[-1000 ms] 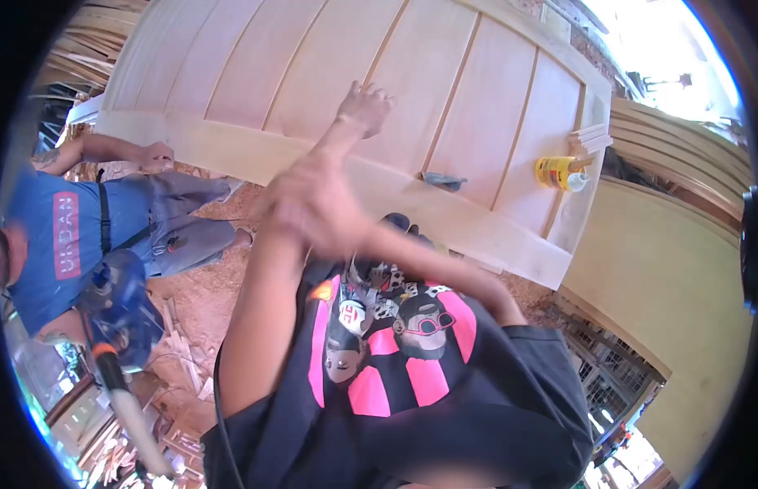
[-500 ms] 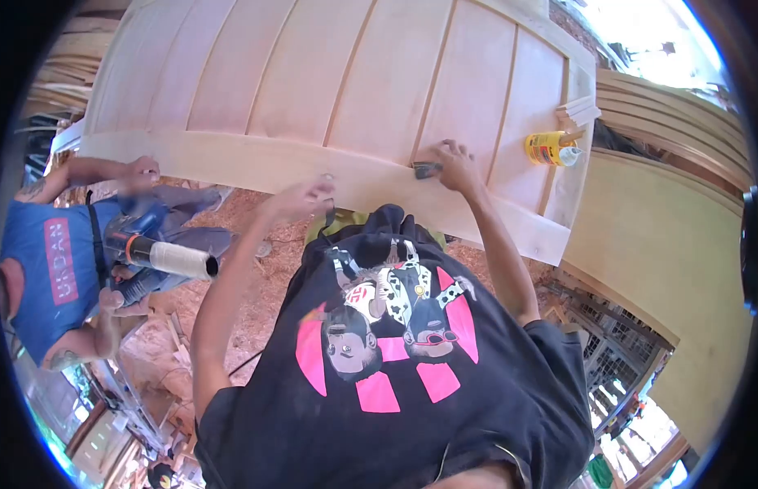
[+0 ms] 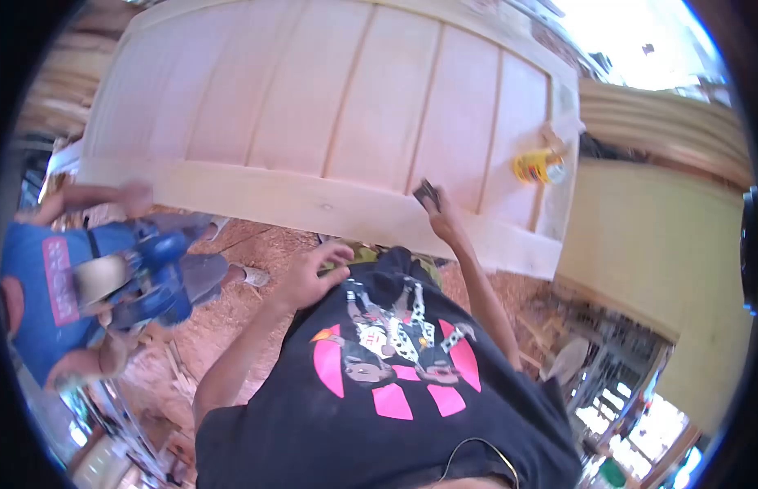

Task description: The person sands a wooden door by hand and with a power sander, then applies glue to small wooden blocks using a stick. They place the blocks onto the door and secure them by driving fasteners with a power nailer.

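A large pale wooden door panel (image 3: pixel 379 98) with upright grooves and a plain edge rail lies in front of me. My right hand (image 3: pixel 444 218) is over the rail near the right side, closed around a small dark block (image 3: pixel 426 194). The block is tilted, and blur hides its exact kind. My left hand (image 3: pixel 318 275) is off the panel, near my waist, with its fingers apart and curved and nothing in them. A yellow container (image 3: pixel 535 167) stands on the panel to the right of my right hand.
To the left, a co-worker in a blue shirt (image 3: pixel 37 285) handles a blue power tool (image 3: pixel 155 273) with a pale cylindrical part. Wood shavings cover the floor (image 3: pixel 232 285). A plywood sheet (image 3: pixel 639 236) and stacked boards (image 3: pixel 656 122) are at the right.
My left hand has drawn back from the panel's edge toward my waist. My right hand has shifted down and left, and the dark block now points upward. The co-worker's tool has turned.
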`<state>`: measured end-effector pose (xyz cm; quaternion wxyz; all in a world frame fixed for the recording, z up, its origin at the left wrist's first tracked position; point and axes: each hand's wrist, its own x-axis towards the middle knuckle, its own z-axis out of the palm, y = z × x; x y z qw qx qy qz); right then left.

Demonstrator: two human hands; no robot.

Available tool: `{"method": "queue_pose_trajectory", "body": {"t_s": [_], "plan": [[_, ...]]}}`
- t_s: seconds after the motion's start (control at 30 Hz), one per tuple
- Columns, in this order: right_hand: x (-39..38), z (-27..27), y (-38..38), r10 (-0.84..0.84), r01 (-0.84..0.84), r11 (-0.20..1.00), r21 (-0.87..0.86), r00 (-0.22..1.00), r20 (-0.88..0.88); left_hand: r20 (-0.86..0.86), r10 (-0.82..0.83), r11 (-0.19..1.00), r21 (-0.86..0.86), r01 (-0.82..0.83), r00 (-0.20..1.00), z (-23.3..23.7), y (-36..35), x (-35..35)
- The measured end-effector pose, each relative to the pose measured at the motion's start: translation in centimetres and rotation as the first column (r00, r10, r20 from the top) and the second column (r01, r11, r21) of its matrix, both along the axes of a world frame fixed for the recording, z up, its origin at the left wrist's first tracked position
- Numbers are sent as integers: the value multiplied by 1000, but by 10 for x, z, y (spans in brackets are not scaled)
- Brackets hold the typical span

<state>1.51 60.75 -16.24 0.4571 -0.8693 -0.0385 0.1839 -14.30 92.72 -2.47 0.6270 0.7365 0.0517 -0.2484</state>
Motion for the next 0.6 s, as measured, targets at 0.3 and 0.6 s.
{"method": "queue_pose_trajectory", "body": {"t_s": [0.3, 0.6], "plan": [[-42, 2, -10, -191, 203, 975, 94, 974, -123, 211, 292, 915, 221, -337, 933, -14, -58, 17], [-29, 5, -81, -496, 496, 868, -5, 868, 26, 554, 314, 932, -25, -362, 771, 83, -85, 139]]}}
